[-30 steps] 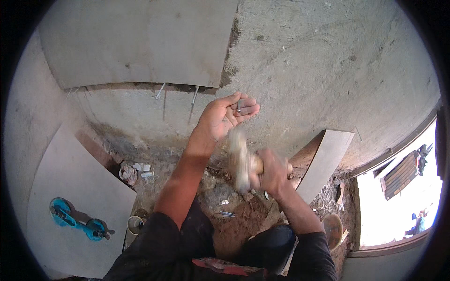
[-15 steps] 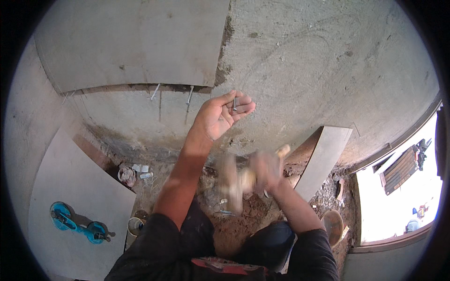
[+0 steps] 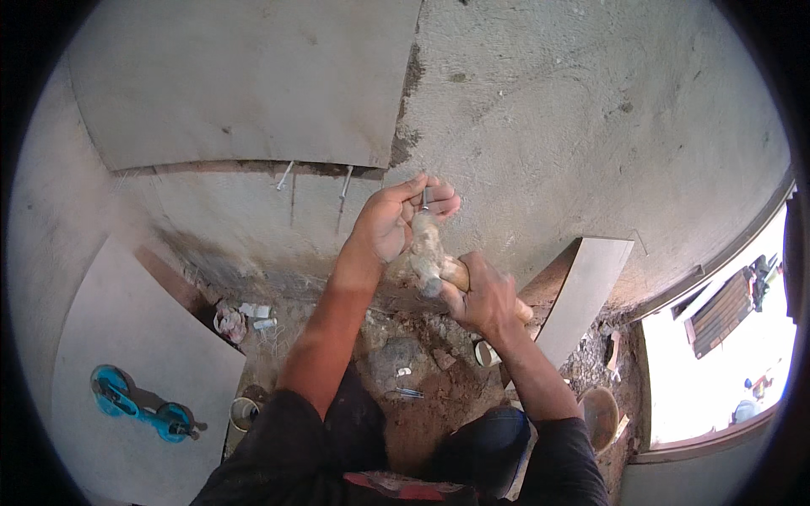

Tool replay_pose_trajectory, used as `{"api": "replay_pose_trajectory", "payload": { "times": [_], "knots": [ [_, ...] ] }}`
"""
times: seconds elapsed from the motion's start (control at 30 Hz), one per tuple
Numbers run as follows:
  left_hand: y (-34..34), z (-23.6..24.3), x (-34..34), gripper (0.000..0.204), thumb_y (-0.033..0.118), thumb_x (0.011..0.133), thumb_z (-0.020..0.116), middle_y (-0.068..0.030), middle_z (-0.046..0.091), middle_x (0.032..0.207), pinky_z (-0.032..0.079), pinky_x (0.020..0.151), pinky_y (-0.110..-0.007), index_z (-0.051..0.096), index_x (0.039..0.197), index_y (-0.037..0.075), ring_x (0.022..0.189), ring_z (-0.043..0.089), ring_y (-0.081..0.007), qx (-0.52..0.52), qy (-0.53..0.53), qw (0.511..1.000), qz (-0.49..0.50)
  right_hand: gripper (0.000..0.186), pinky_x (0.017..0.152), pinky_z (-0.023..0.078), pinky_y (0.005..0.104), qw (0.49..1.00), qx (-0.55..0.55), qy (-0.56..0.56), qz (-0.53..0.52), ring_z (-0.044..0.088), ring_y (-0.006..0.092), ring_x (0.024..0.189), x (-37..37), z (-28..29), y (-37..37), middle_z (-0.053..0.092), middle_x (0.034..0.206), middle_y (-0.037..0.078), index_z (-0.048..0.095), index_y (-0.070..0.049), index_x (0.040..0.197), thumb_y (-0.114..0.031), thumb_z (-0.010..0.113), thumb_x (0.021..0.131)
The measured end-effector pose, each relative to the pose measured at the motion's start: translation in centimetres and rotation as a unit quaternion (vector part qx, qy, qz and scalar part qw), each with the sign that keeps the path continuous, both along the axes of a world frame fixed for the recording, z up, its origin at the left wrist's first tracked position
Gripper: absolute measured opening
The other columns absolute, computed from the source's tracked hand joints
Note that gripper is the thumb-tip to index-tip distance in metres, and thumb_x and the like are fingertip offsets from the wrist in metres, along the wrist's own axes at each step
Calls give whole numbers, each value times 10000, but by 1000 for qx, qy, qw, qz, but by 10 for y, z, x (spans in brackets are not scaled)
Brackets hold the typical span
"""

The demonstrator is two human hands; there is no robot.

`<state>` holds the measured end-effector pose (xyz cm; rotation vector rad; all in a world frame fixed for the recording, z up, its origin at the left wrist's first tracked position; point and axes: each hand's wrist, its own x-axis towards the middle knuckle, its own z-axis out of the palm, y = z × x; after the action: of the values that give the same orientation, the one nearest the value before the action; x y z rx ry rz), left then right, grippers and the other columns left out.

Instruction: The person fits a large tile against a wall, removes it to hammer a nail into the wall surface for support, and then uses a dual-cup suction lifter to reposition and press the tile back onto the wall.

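Pinching left hand [image 3: 390, 221]: the nail [image 3: 425, 199] was held between thumb and fingers, the remaining fingers being loosely curled beside it.
Nail tip: hidden by the fingertips; whether the wall [image 3: 582, 126] was touched by it could not be told.
Right hand [image 3: 489, 302]: closed around the handle of the hammer [image 3: 429, 244], which was held slantwise below the left hand.
Hammer head: set in line with the nail's near end; contact could not be made out.
Panel [image 3: 245, 76]: its lower edge was placed above and left of the left hand; two spikes [image 3: 347, 182] were seen jutting under that edge, the closer one near the wrist.
Wall room: a broad stretch was left right of the left hand, bounded at lower right by a leaning board [image 3: 585, 295].
Board: its near edge was placed near the right forearm.
Sheet [image 3: 110, 337]: positioned at lower left, well apart from both hands, with a blue lifter [image 3: 145, 411] rested on it.
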<state>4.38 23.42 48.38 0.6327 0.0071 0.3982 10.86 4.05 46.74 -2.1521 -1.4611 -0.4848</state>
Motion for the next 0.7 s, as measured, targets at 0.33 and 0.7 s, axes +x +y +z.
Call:
{"api": "replay_pose_trajectory", "payload": {
  "times": [0.33,0.7],
  "knots": [
    [9,3,5,205,183,992,531,-137,704,960,504,983,-475,620,1012,0,977,686,-306,-6,-40,999,-28,504,624,497,419,1000,-14,-9,-7,675,305,731,4,-8,-8,648,774,145,581,-32,993,-479,720,805],
    [-5,0,1,212,211,993,540,-119,692,921,517,965,-457,614,1000,13,972,678,-286,-17,-25,999,16,408,657,503,441,992,10,125,16,664,360,745,-1,-14,-65,650,779,172,591,-45,972,-408,689,814]
  ]
}}
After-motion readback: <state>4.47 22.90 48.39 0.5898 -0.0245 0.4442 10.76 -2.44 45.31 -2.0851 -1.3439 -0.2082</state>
